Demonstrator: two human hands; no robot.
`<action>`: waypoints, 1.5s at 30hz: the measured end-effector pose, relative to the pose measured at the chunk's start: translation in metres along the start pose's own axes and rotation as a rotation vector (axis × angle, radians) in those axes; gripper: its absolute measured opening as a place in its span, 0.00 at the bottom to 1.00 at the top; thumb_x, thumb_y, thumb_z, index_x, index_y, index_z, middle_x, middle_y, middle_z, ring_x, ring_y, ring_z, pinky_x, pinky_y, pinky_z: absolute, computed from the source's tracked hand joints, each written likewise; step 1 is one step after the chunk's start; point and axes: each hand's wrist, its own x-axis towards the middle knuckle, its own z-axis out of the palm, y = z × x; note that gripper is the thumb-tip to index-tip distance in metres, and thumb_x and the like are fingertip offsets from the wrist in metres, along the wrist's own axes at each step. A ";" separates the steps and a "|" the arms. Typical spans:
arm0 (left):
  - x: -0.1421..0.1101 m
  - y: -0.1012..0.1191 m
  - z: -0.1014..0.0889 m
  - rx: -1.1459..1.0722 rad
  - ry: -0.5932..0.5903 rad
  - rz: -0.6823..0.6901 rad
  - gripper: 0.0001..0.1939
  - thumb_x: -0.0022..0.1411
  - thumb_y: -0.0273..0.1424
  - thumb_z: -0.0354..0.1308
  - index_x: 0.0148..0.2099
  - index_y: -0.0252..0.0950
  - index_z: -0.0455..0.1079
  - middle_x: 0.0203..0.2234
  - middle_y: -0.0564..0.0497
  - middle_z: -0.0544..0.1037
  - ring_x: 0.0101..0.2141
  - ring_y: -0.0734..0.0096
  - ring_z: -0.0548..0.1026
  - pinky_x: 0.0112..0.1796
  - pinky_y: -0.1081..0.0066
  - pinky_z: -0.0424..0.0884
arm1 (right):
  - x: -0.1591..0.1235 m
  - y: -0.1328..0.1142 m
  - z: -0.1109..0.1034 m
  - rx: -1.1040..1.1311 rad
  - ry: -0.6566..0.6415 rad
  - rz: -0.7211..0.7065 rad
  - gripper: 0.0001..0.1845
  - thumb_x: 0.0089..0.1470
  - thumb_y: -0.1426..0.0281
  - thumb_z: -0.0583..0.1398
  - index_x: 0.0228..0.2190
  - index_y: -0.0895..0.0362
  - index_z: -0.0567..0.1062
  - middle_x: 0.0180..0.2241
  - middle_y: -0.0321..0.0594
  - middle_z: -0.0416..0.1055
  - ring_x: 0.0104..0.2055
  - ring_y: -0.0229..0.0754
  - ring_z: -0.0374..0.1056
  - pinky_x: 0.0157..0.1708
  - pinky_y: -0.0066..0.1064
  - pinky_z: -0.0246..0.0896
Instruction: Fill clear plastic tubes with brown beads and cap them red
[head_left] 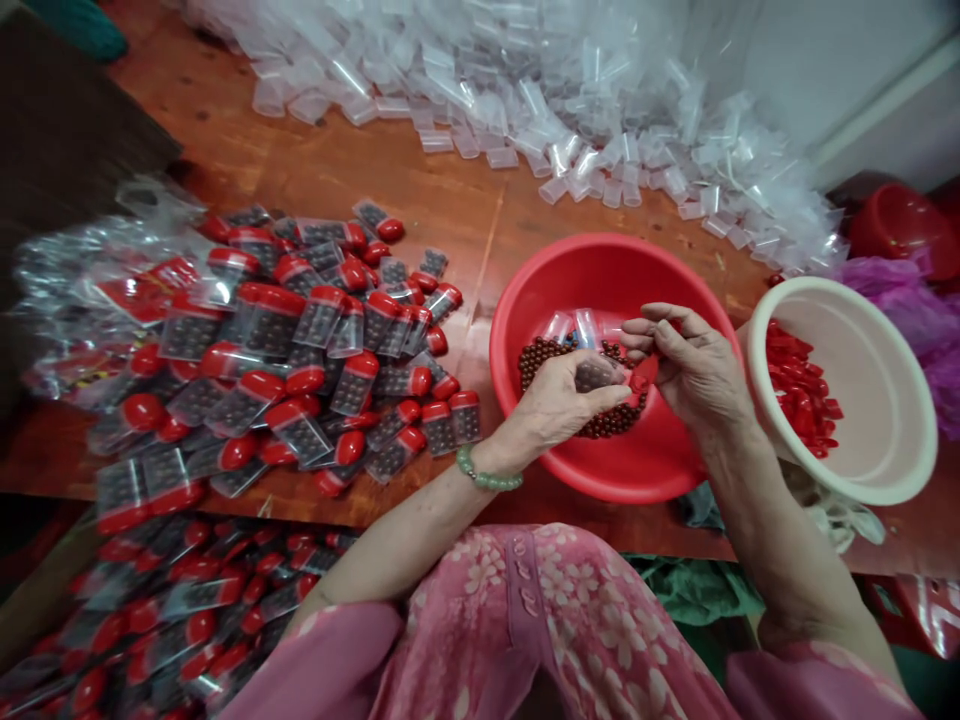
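Observation:
My left hand point(551, 400), with a green bead bracelet on its wrist, is closed around a small clear plastic container point(595, 374) filled with dark beads. At the container's open end, the fingers of my right hand point(694, 365) pinch a red cap point(643, 373). Whether the cap is seated on the container, I cannot tell. Both hands are above a red basin point(637, 470). Inside it lie brown beads point(541, 356) and a few clear containers point(585, 326), partly hidden by my left hand.
Filled, red-capped containers point(270, 330) form a pile on the wooden table point(480, 225) at left, with more point(187, 620) below the edge. Clear empty containers point(525, 110) heap along the back. A white bucket point(885, 400) with red caps point(802, 390) stands at right.

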 end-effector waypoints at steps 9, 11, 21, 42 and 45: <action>-0.001 0.004 0.001 -0.264 0.050 -0.104 0.16 0.49 0.31 0.73 0.35 0.32 0.69 0.29 0.54 0.77 0.27 0.75 0.79 0.35 0.71 0.75 | -0.006 0.011 0.026 0.146 0.026 0.082 0.27 0.54 0.44 0.67 0.44 0.50 0.77 0.40 0.41 0.83 0.43 0.47 0.81 0.44 0.42 0.79; -0.001 0.005 -0.002 -0.340 0.030 -0.136 0.18 0.47 0.31 0.74 0.35 0.32 0.68 0.31 0.53 0.78 0.25 0.77 0.80 0.31 0.75 0.75 | -0.011 0.007 0.019 0.148 -0.004 0.129 0.26 0.52 0.47 0.68 0.47 0.50 0.78 0.42 0.42 0.83 0.45 0.49 0.81 0.45 0.45 0.79; 0.003 0.007 -0.003 -0.471 -0.112 -0.325 0.13 0.52 0.23 0.70 0.40 0.31 0.71 0.24 0.53 0.79 0.25 0.74 0.81 0.29 0.78 0.75 | -0.016 0.004 0.005 -0.093 -0.084 -0.086 0.15 0.59 0.57 0.67 0.46 0.48 0.78 0.40 0.38 0.82 0.40 0.43 0.79 0.42 0.36 0.77; 0.002 -0.001 -0.001 -0.429 0.085 -0.088 0.15 0.57 0.28 0.71 0.41 0.33 0.68 0.32 0.53 0.80 0.32 0.73 0.84 0.40 0.74 0.79 | -0.017 0.009 0.014 -0.519 0.266 -0.540 0.12 0.64 0.65 0.63 0.50 0.48 0.75 0.40 0.37 0.78 0.40 0.38 0.78 0.42 0.32 0.75; 0.003 -0.001 -0.001 -0.415 0.098 -0.074 0.15 0.57 0.29 0.70 0.41 0.33 0.67 0.32 0.52 0.81 0.32 0.74 0.83 0.41 0.73 0.79 | -0.027 0.002 0.000 -0.719 0.220 -0.525 0.16 0.63 0.67 0.64 0.52 0.48 0.77 0.41 0.38 0.79 0.40 0.39 0.78 0.41 0.32 0.76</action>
